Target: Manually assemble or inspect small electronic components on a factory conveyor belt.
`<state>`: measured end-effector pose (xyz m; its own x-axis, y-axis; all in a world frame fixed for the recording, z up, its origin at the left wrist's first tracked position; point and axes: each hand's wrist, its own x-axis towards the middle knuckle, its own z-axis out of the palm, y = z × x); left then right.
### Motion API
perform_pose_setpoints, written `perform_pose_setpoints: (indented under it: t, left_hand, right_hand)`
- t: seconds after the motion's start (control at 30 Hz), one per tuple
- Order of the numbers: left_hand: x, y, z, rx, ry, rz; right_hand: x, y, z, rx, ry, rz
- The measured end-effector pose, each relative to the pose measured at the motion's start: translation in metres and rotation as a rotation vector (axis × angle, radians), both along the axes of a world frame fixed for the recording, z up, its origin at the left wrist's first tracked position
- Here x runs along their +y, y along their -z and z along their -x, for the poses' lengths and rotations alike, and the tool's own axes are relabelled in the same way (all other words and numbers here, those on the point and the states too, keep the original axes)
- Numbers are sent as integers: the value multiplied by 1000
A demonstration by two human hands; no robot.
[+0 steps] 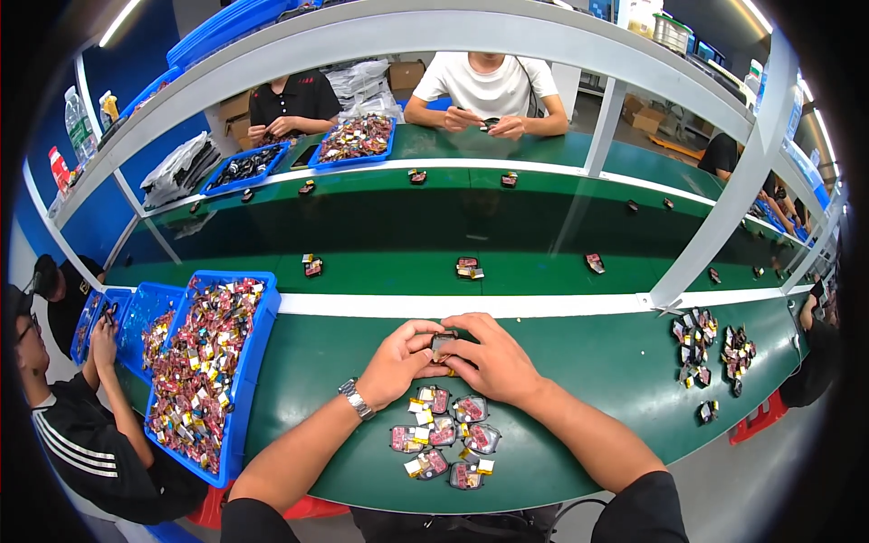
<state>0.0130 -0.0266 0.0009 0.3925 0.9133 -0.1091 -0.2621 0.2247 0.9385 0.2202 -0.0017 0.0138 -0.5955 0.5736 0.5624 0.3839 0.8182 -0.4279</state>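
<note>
Over the green bench, my left hand (403, 360) and my right hand (491, 357) meet, fingers curled round one small device housing (444, 342). It is dark, with a yellowish bit showing below; my fingers hide most of it. A metal watch sits on my left wrist. Just below my hands, several dark housings (441, 431) with reddish circuit boards and silver-yellow battery pouches lie grouped on the bench. Left of my forearm stands a blue tray (262, 339) heaped with reddish boards and small battery parts.
Beyond a white rail (362, 305), a dark green conveyor belt (380, 276) carries spaced housings. More housings (695, 348) lie in clusters at right. A grey shelf frame (733, 190) rises ahead. Co-workers sit across and at left, where another blue tray (145, 312) stands.
</note>
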Motion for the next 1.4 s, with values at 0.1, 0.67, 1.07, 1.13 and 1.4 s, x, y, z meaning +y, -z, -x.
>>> perform_pose_setpoints:
  t: [0.1, 0.67, 1.07, 1.13, 1.4]
  left_hand:
    - [0, -3, 0, -22, -2, 0]
    - [-1, -2, 4, 86, 71, -47]
    - [1, 7, 6, -11, 48, -17]
    - [1, 8, 7, -12, 32, -11]
    - [0, 5, 2, -21, -30, -11]
  right_hand:
    - [-2, 3, 1, 67, 20, 107]
    - [-11, -3, 3, 127, 9, 133]
    - [-20, 7, 14, 239, 148, 157]
    - [-22, 8, 17, 272, 167, 192]
    - [-23, 13, 18, 314, 191, 317]
